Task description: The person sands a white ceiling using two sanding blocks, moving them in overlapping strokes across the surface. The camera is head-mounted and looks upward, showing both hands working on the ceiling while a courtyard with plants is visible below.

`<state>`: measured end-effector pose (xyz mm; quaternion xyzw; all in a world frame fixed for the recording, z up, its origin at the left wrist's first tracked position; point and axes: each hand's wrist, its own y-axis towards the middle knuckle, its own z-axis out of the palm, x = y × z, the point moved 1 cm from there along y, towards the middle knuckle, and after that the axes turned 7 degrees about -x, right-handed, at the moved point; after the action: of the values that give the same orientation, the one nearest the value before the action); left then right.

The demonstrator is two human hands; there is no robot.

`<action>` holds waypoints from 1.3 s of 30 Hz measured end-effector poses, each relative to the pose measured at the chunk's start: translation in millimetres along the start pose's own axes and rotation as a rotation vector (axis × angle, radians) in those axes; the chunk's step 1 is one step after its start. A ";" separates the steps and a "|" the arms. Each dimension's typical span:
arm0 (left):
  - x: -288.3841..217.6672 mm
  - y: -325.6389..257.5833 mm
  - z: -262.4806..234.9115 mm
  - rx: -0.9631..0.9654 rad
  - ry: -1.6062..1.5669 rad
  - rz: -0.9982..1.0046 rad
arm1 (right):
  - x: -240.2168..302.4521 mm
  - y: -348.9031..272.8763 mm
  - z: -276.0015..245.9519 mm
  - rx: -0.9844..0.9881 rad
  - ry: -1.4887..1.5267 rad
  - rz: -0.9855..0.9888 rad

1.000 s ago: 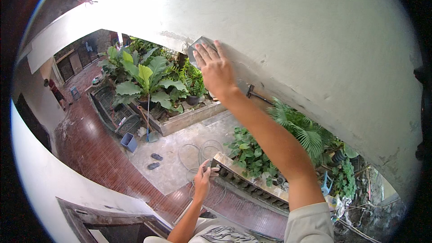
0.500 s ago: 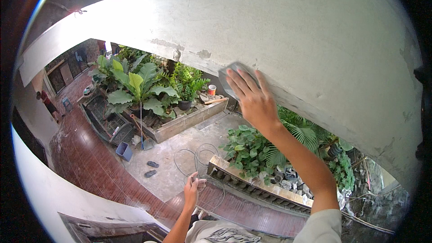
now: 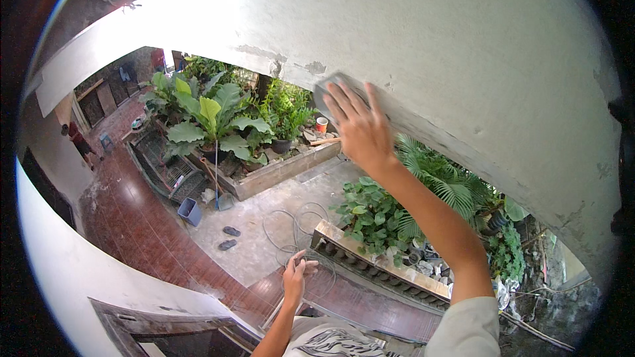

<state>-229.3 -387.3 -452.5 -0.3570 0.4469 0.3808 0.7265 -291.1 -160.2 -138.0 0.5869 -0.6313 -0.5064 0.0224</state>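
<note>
I've got the pale wall (image 3: 463,59) filling the right; the right hand (image 3: 362,129) has slid rightward along its lower edge since a second ago, fingers straight, thumb hidden, grip I can't tell. Left hand (image 3: 295,279), near, well apart, half-curled; can't tell what's inside. Grey plate (image 3: 322,94) sits under the right fingers, against the wall, partly covered. Chipped patch (image 3: 315,67), hidden then, shows now.

The pale floor (image 3: 278,193) carries dark slippers (image 3: 231,231) and a bluish bin (image 3: 190,213).

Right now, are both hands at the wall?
No: the right hand is at the wall over a grey pad, but the left hand is well clear.
</note>
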 end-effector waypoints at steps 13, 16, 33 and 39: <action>-21.6 39.3 -22.9 -0.174 0.243 0.003 | 44.3 -154.7 -45.0 0.310 1.207 0.510; -29.6 40.2 -1.0 -0.081 0.189 0.020 | 72.5 -197.8 -29.2 0.548 1.404 0.871; 12.4 -0.3 61.8 0.360 -0.386 -0.492 | 143.0 -319.5 -16.4 0.283 1.617 1.656; 23.2 -0.8 76.4 0.178 -0.348 -0.511 | 166.1 -319.9 -38.6 0.386 1.300 1.650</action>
<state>-192.6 -316.6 -447.4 -0.3222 0.2437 0.2009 0.8925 -88.7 -246.1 -426.3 0.1291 -0.7698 0.1842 0.5974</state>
